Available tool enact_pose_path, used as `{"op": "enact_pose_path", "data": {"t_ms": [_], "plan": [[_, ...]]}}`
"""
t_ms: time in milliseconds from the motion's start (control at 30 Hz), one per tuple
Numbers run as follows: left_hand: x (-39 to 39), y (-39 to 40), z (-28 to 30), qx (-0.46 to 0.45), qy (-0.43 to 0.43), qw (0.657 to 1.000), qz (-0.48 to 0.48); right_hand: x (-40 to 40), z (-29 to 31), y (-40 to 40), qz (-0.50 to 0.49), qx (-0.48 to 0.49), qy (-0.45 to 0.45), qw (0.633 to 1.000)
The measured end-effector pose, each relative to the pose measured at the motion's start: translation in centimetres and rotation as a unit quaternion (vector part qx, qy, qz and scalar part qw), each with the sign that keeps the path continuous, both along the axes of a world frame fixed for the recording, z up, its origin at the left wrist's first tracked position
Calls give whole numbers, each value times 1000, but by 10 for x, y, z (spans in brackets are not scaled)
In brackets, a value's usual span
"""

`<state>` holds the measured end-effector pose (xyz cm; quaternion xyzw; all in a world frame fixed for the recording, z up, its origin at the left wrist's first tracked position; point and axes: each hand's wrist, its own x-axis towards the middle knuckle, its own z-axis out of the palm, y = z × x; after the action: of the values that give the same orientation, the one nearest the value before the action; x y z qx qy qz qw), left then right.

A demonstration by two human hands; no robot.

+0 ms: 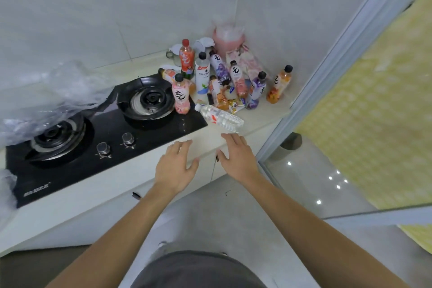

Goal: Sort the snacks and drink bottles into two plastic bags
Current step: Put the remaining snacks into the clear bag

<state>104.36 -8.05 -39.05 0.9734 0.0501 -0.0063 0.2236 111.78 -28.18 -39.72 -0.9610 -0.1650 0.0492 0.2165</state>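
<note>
Several drink bottles (pixel 236 78) stand and lie in the counter's far right corner, with small snack packets (pixel 233 105) among them. A clear water bottle (pixel 219 118) lies on its side nearest me. A pink bottle (pixel 180 94) stands on the stove's edge. A clear plastic bag (pixel 51 93) lies crumpled over the left burner. A pink bag (pixel 228 38) sits in the corner. My left hand (pixel 176 166) and my right hand (pixel 236 156) hover over the counter's front edge, fingers spread, holding nothing. The right fingertips are just short of the water bottle.
A black two-burner gas stove (pixel 145 138) fills the counter's left part, with two knobs (pixel 115 144) near the front. A glass mug (pixel 174 55) stands by the tiled wall. A sliding door frame (pixel 327 77) bounds the right side.
</note>
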Motion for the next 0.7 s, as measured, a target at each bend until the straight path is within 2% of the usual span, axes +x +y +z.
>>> {"op": "enact_pose_path", "data": {"t_ms": [233,367,467,600,700], "plan": [[74,-23,-25,-26,17,999,15,69,-21,-17,-7,11,49,999],[130,-35,-42,-71,32,996,46,121,-30,-18,-6,10,76,997],[174,-44,-48,-119,76,987,72,159,-32,-10,-8,8,108,994],[224,-42,-58,-226,157,945,176,209,-35,11,-17,21,135,991],[252,-37,-73,-320,197,886,272,251,-40,30,-12,13,155,988]]}}
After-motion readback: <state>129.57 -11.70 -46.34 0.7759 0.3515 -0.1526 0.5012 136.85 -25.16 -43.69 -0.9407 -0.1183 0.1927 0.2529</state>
